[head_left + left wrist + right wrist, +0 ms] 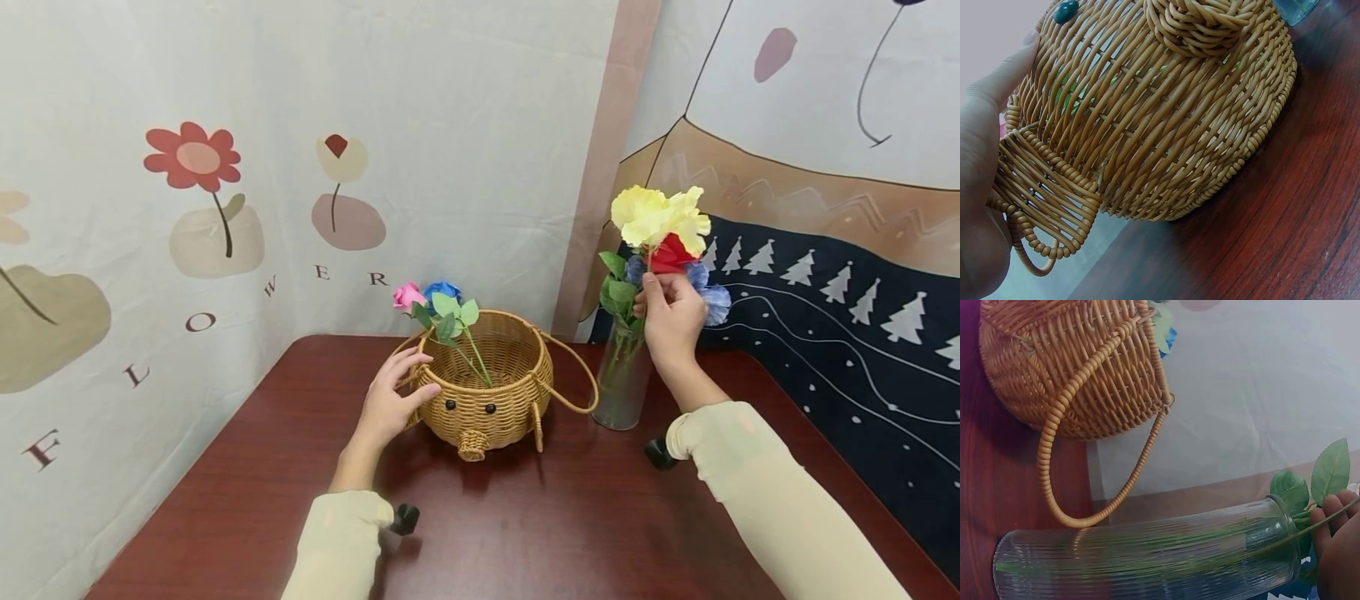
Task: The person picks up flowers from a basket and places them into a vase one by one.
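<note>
A wicker basket (480,408) with bead eyes and a woven snout stands on the table. My left hand (390,396) holds its left side, fingers at the rim; in the left wrist view the thumb (1013,72) lies on the wicker front. Inside the basket lean a pink rose (408,295) and a blue rose (442,290) with green stems. To its right stands a clear ribbed glass vase (1147,559). Above the vase mouth my right hand (672,319) pinches the stem of a yellow flower (656,218). A red flower (671,254) and bluish flowers (716,302) are behind that hand.
The basket's looped handle (1054,456) hangs out toward the vase, close to its glass. The dark red table (525,525) meets a printed cloth backdrop (465,125) behind. Another dark patterned cloth (840,350) borders the right side.
</note>
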A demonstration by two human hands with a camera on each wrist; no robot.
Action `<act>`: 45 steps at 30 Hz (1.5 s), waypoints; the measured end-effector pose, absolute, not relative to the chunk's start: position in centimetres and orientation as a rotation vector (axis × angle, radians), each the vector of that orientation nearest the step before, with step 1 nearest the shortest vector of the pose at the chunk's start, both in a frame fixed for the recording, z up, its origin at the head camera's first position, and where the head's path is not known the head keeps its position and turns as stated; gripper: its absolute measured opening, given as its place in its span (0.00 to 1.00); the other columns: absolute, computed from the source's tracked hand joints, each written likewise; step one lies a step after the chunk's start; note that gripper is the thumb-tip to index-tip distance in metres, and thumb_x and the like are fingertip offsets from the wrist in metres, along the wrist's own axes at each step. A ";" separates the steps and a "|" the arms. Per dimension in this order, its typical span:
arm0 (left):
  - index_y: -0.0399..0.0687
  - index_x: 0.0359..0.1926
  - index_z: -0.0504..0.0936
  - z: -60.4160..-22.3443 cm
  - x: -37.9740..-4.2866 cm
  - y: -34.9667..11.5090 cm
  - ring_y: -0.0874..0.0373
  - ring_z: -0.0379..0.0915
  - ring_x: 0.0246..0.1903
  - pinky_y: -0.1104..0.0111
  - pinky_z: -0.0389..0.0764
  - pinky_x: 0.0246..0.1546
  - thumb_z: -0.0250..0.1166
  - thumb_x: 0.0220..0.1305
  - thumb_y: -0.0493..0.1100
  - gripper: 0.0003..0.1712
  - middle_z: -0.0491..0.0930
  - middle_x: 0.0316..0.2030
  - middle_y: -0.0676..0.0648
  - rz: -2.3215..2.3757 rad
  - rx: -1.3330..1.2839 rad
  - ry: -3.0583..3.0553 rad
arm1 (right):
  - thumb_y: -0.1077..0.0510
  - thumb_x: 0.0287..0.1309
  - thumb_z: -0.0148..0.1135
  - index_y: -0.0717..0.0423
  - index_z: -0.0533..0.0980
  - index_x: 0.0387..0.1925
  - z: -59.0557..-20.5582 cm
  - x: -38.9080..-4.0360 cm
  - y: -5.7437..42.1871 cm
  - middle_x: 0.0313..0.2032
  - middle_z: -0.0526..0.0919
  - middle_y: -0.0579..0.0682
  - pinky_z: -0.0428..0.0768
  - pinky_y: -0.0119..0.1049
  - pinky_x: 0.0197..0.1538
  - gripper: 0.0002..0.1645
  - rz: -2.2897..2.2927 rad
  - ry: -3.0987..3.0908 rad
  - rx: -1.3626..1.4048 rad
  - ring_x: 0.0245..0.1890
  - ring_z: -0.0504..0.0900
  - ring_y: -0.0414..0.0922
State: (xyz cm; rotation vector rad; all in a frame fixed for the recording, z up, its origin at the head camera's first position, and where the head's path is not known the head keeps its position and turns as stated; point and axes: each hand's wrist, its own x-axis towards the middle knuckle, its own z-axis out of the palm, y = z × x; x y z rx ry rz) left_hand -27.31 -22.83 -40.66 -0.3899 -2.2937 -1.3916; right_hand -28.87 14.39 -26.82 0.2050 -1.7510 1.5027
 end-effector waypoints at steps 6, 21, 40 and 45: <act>0.55 0.55 0.80 -40.7 -27.3 -22.8 0.47 0.61 0.65 0.50 0.69 0.60 0.74 0.56 0.50 0.25 0.66 0.66 0.47 -1.382 -0.388 -2.297 | 0.55 0.67 0.59 0.73 0.77 0.31 -28.4 -30.6 15.4 0.26 0.81 0.67 0.78 0.23 0.26 0.20 1.415 -1.788 0.141 0.17 0.79 0.35; 0.55 0.54 0.80 -40.7 -27.2 -22.8 0.47 0.62 0.64 0.50 0.69 0.59 0.74 0.56 0.50 0.25 0.67 0.66 0.48 -1.379 -0.390 -2.291 | 0.57 0.64 0.61 0.68 0.80 0.37 -29.2 -31.1 15.8 0.25 0.84 0.56 0.78 0.24 0.28 0.14 1.414 -1.818 0.123 0.20 0.81 0.36; 0.54 0.54 0.80 -40.6 -27.1 -22.8 0.47 0.61 0.65 0.51 0.69 0.60 0.74 0.56 0.49 0.25 0.67 0.66 0.47 -1.380 -0.384 -2.293 | 0.67 0.60 0.62 0.68 0.81 0.35 -30.9 -30.9 16.0 0.32 0.84 0.61 0.71 0.23 0.33 0.05 1.304 -1.820 0.086 0.26 0.75 0.27; 0.55 0.55 0.80 -40.6 -27.1 -22.8 0.47 0.62 0.64 0.50 0.69 0.60 0.74 0.56 0.49 0.25 0.67 0.66 0.48 -1.376 -0.381 -2.295 | 0.67 0.58 0.62 0.64 0.83 0.38 -30.9 -30.8 15.7 0.33 0.85 0.59 0.70 0.23 0.34 0.07 1.272 -1.835 0.113 0.28 0.74 0.28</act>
